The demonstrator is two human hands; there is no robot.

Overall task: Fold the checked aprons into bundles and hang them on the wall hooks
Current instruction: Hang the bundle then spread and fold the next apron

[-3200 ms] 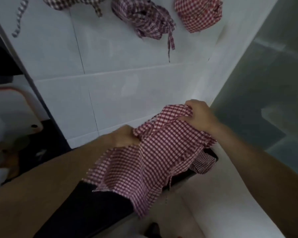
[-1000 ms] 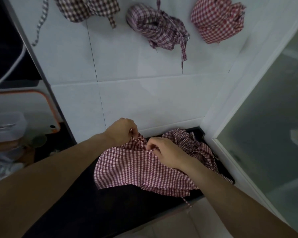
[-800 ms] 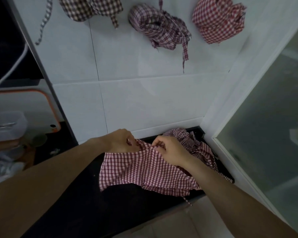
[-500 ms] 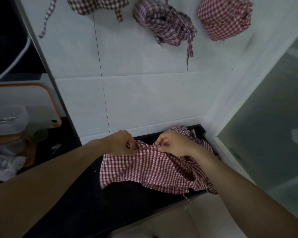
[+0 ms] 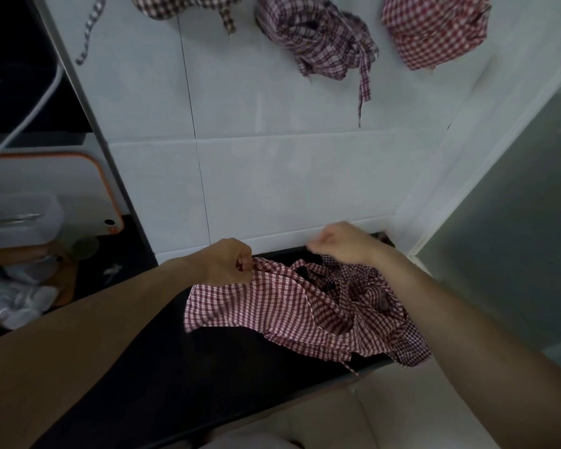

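Observation:
A red-and-white checked apron (image 5: pixel 282 306) lies crumpled on the black counter (image 5: pixel 162 377) by the wall corner, one end drooping over the front edge. My left hand (image 5: pixel 229 262) pinches its upper left edge. My right hand (image 5: pixel 340 243), blurred, is curled just above the bunched right part, and a strip of fabric rises to it. Three checked bundles hang on the tiled wall above: a dark one (image 5: pixel 182 6), a purple one (image 5: pixel 314 40) with a dangling tie, and a red one (image 5: pixel 434 30).
A white cutting board with an orange rim (image 5: pixel 109 192) leans at the left behind a clear plastic container (image 5: pixel 17 218). A frosted glass panel (image 5: pixel 515 228) closes the right side. Pale floor (image 5: pixel 386 413) shows below the counter edge.
My right hand has moved right and toward the wall, away from my left hand. The apron's top edge between the hands has gone slack. The left hand has stayed put.

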